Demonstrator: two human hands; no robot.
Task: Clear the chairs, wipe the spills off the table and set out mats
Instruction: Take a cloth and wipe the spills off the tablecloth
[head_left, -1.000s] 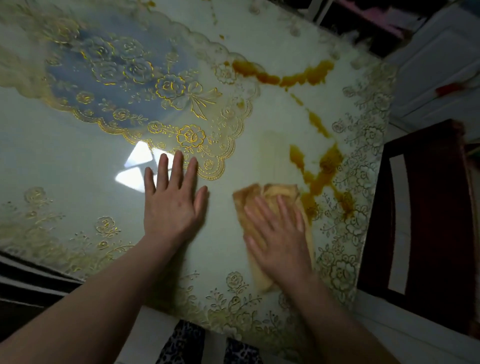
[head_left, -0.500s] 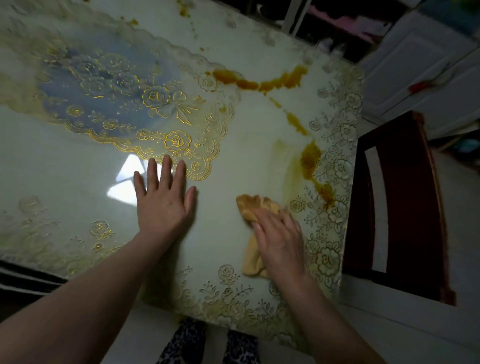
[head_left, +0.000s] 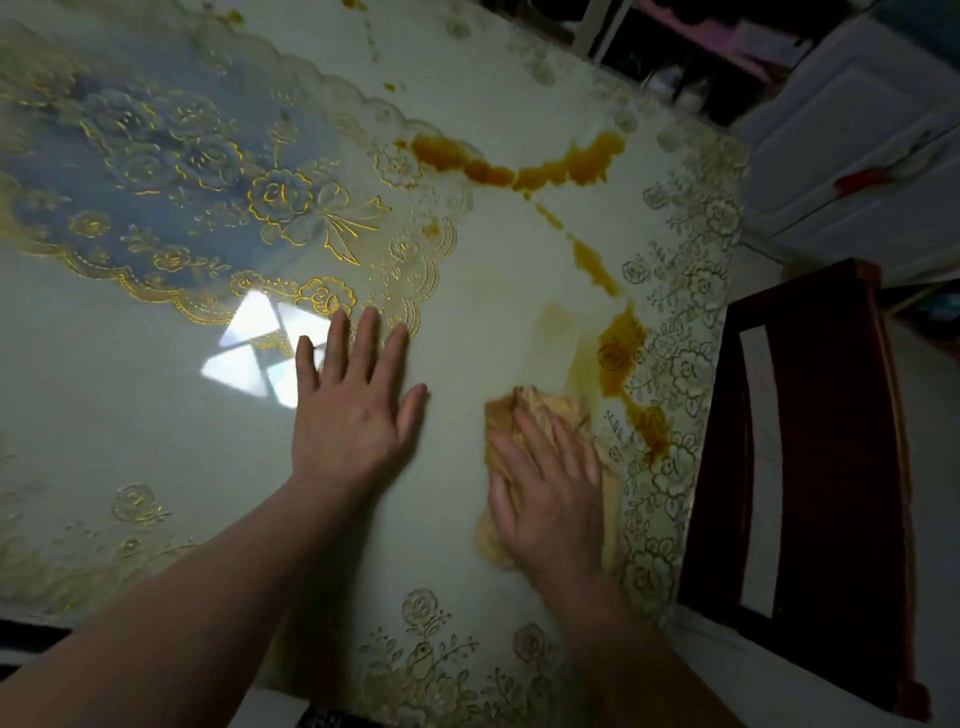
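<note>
View from my head, looking down at the desk. I am resting my left hand flat on the pale, glossy desk top, fingers straight and spread, holding nothing; the fingertips are lying at the scalloped gold edge of the flowered centre panel. Just to the left of this hand a bright window reflection is showing on the surface.

I am pressing my right hand palm down on a crumpled yellow cloth, fingers extended over it rather than curled round it. The cloth is lying near the desk's right edge, bunched ahead of my fingertips and showing along both sides of the hand.

An orange-brown spill is lying just beyond the cloth, toward the right edge, over the gold flower border. A pale yellowish smear is sitting beside it on the left. From there a broken line of drops is running up the desk to a second, longer pool near the far edge, touching the corner of the centre panel. A few small specks are lying further up.

A dark red-brown chair is standing just beside the desk's right edge. White cabinet doors are standing behind it.
</note>
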